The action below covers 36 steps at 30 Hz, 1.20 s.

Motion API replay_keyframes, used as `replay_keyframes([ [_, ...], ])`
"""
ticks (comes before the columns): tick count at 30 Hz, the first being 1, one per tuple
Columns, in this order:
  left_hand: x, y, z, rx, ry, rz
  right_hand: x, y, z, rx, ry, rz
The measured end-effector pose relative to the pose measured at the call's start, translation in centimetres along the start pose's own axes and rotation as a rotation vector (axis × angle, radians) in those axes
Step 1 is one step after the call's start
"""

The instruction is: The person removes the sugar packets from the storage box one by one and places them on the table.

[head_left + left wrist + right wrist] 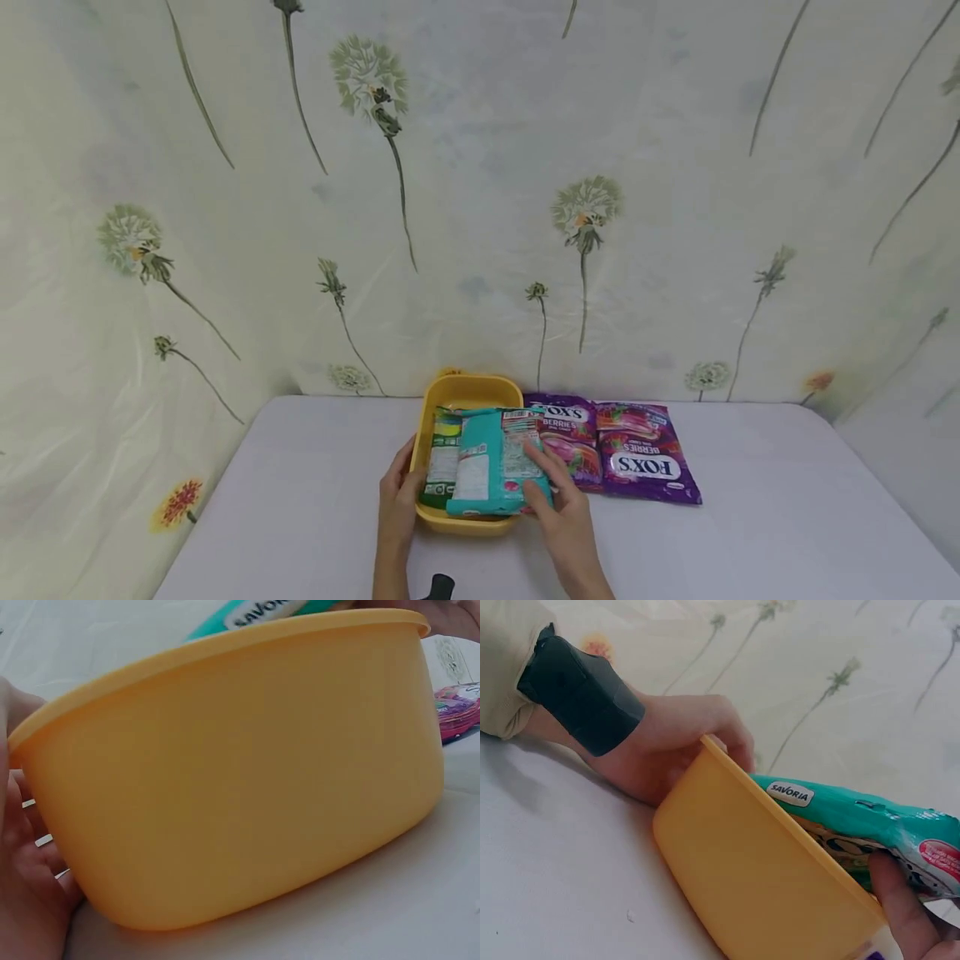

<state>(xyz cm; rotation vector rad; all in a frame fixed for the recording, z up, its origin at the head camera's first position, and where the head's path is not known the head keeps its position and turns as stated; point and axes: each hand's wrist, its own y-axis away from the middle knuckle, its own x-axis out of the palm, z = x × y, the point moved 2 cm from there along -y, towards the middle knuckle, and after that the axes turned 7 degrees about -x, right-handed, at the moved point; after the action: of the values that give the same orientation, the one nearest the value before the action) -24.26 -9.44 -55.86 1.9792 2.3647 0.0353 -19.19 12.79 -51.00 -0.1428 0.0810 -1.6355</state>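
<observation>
A yellow plastic tub (pixel 467 527) stands on the table against the wall. My left hand (pixel 397 493) grips its left side, with the thumb at the rim; in the left wrist view the fingers (pixel 45 851) lie along the tub's outer wall. My right hand (pixel 561 504) holds a teal Savoria candy bag (pixel 480 477) by its right end. This bag lies over the tub's opening, and its right end reaches past the rim. Under it, inside the tub, a green bag (pixel 441 462) is partly covered. The right wrist view shows the thumb (pixel 896 900) against the teal bag's side.
Two purple Fox's Berries candy bags lie right of the tub, one near bag (pixel 570 458) partly behind the right hand and one farther bag (pixel 645 442). A flower-printed sheet (pixel 480 208) covers the wall behind the white table (pixel 315 500). A dark strap (pixel 589 694) circles the left wrist.
</observation>
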Motion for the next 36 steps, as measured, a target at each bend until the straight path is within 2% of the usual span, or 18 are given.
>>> replay_keyframes([
  [6,0.0,0.1,-0.1,-0.037,0.032,0.031,-0.9,0.5,0.0,0.012,0.002,-0.013],
  [14,-0.3,0.2,-0.2,-0.038,0.033,0.026,-1.3,0.8,-0.3,0.095,0.034,-0.029],
  [21,-0.2,-0.1,-0.1,-0.006,0.049,0.039,-2.0,0.7,0.0,0.137,0.023,-0.035],
  [27,-0.1,-0.2,-0.6,-0.004,0.042,0.022,-2.5,0.7,0.2,0.146,0.029,-0.029],
  [36,0.2,-0.1,-0.3,-0.054,0.045,-0.001,-3.3,1.1,0.1,0.169,0.033,-0.036],
])
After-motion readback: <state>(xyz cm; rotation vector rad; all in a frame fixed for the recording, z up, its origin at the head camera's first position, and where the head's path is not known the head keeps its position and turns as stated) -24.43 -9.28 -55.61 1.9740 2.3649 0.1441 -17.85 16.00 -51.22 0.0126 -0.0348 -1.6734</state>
